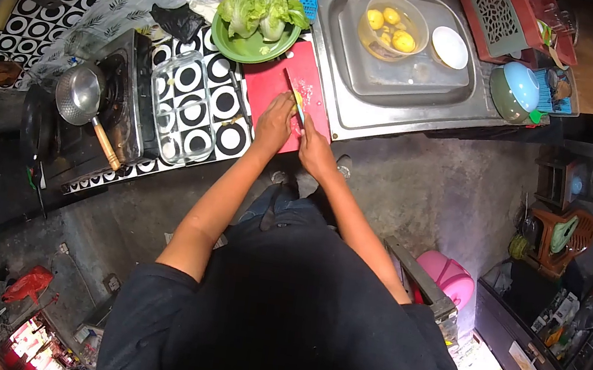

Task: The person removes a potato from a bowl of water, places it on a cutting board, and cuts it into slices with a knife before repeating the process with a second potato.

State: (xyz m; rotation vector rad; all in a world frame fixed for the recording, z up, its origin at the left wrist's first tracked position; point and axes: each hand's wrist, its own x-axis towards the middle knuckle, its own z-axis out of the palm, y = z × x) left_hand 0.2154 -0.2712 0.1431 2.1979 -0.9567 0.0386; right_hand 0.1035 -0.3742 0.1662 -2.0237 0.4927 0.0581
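Note:
My right hand (pixel 316 149) is closed round the handle of a kitchen knife (pixel 293 87), whose blade points away from me over a red cutting board (pixel 262 84). Beside the blade, the bent fingers of my left hand (pixel 275 121) press on a small yellow piece of food (pixel 298 98); its kind is too small to tell. Small pale chopped bits (pixel 309 91) lie to the right of the knife. Touching the far end of the board is a green bowl (pixel 247 50) that holds leafy lettuce (pixel 263 10).
Right of the board is a steel sink (pixel 335 119) with a plastic bowl (pixel 369 43) of peeled potatoes in water and a white bowl (pixel 450 48). To the left stand a glass dish (pixel 159 111) and a stove (pixel 139 101) with a wooden-handled strainer pan (pixel 79 93).

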